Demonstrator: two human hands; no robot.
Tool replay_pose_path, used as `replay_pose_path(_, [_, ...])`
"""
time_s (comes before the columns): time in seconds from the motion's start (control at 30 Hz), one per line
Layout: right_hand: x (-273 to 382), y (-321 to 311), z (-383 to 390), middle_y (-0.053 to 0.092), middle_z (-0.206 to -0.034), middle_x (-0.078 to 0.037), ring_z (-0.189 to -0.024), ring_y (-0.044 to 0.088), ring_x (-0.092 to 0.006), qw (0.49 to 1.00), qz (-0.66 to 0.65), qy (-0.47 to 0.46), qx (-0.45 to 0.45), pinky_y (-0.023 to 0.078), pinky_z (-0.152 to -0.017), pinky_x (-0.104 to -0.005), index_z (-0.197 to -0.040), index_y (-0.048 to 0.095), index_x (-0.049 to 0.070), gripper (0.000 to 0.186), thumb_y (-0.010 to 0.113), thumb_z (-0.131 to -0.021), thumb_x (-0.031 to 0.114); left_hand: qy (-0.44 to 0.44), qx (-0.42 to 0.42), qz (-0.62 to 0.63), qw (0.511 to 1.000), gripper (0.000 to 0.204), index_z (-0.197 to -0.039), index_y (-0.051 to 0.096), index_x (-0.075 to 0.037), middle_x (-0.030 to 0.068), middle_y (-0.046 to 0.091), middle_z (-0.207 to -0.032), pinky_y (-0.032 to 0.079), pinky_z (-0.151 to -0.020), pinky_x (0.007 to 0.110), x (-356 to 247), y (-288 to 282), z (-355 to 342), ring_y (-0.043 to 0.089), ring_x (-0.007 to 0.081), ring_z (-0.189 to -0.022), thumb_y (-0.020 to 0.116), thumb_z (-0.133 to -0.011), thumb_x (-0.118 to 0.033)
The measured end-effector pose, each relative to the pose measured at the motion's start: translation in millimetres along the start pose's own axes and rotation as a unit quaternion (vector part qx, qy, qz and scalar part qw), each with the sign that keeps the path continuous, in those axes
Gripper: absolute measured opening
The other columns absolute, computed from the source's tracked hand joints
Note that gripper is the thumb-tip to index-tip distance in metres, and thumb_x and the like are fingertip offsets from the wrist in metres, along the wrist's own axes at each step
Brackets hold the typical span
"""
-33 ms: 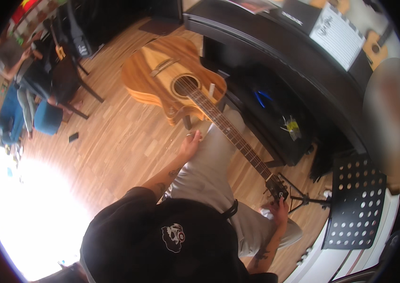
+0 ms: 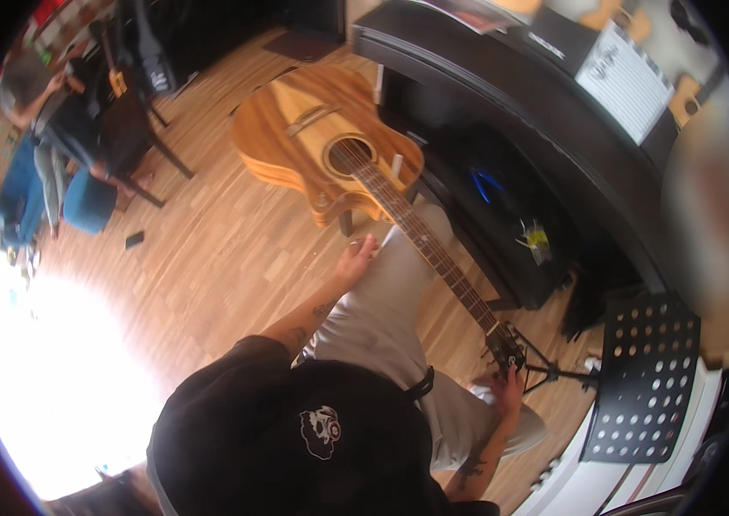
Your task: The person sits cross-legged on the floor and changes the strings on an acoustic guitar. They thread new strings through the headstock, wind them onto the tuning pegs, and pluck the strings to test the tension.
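An acoustic guitar (image 2: 295, 142) with a striped wooden body lies face up, its neck running down to the right. At the neck's end my right hand (image 2: 509, 391) is closed around the dark headstock, by the tuning pegs. My left hand (image 2: 356, 258) rests at the edge of my thigh (image 2: 381, 301) in light trousers, below the guitar body. Its fingers are loosely stretched, a ring shows on one, and nothing is visible in them. What supports the guitar body is mostly hidden; a dark leg (image 2: 345, 224) shows beneath it.
A black piano-like cabinet (image 2: 502, 77) stands beyond the guitar, with papers (image 2: 625, 82) on top. A perforated black music stand (image 2: 646, 378) is at right. Far left, another person (image 2: 37, 95) sits near a dark chair (image 2: 128, 142) and a blue stool (image 2: 89, 202). A phone-like object (image 2: 135, 240) lies on the floor.
The view has shifted slightly, so the guitar and room sit a little farther right. The fingers of my left hand look slightly more extended; my right hand stays on the headstock.
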State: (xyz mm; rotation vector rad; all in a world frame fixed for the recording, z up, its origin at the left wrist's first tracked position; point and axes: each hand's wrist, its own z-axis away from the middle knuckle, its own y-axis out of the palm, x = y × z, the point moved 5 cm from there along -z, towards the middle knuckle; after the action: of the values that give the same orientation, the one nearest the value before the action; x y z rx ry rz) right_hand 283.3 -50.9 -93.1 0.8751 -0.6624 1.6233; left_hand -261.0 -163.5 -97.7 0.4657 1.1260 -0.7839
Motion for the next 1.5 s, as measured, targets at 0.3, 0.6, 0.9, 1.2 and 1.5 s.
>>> replay_pose_path(0.3, [0.7, 6.9, -0.1, 0.062, -0.118, -0.005, -0.096, 0.058, -0.0212, 0.988, -0.126, -0.088, -0.001, 0.048, -0.073, -0.0314, -0.135, 0.053, 0.013, 0.044, 0.057, -0.105, 0.045, -0.049, 0.040, 0.214, 0.975, 0.073, -0.135, 0.059, -0.001, 0.0106, 0.069, -0.126, 0.044, -0.103, 0.041, -47.8, 31.8, -23.6, 0.062, 0.0227, -0.118, 0.055, -0.099, -0.065])
replay_pose_path(0.6, [74.4, -16.6, -73.7, 0.067, -0.115, 0.001, -0.097, 0.060, -0.0105, 0.967, -0.176, -0.176, -0.058, 0.048, -0.076, -0.0239, -0.127, 0.060, 0.015, 0.033, 0.056, -0.106, 0.040, -0.008, -0.101, 0.252, 0.962, 0.063, -0.123, 0.048, 0.000, 0.0110, 0.071, -0.093, 0.054, -0.076, 0.032, -84.4, 53.6, -44.3, 0.067, 0.0181, -0.084, 0.079, -0.090, -0.045])
replay_pose_path(0.9, [63.2, -46.0, -110.9, 0.067, -0.102, 0.002, -0.083, 0.056, -0.0087, 0.965, -0.094, -0.184, -0.163, 0.043, -0.065, -0.0222, -0.122, 0.061, 0.016, 0.031, 0.048, -0.109, 0.040, -0.098, -0.060, 0.448, 0.887, 0.072, -0.128, 0.028, -0.013, 0.0092, 0.056, -0.106, 0.055, -0.074, 0.040, -83.8, 113.7, -73.5, 0.061, 0.0193, -0.084, 0.084, -0.088, -0.032])
replay_pose_path(1.2, [64.1, -15.8, -107.5, 0.063, -0.117, 0.001, -0.094, 0.054, -0.0082, 0.977, -0.147, -0.088, -0.125, 0.041, -0.079, -0.0238, -0.132, 0.058, 0.013, 0.036, 0.047, -0.110, 0.039, -0.053, 0.160, 0.450, 0.877, 0.043, -0.141, 0.039, -0.012, 0.0125, 0.055, -0.142, 0.052, -0.104, 0.043, 14.1, 33.8, -39.2, 0.061, 0.0275, -0.124, 0.059, -0.105, -0.022])
replay_pose_path(1.5, [75.7, -25.7, -96.4, 0.061, -0.122, 0.000, -0.097, 0.051, -0.0103, 0.986, -0.119, -0.074, -0.090, 0.039, -0.079, -0.0257, -0.135, 0.057, 0.014, 0.040, 0.048, -0.109, 0.043, -0.136, -0.200, 0.407, 0.881, 0.079, -0.162, 0.024, -0.012, 0.0112, 0.043, -0.161, 0.023, -0.121, 0.056, 131.8, -168.7, -126.5, 0.038, 0.0289, -0.148, 0.038, -0.104, -0.063])
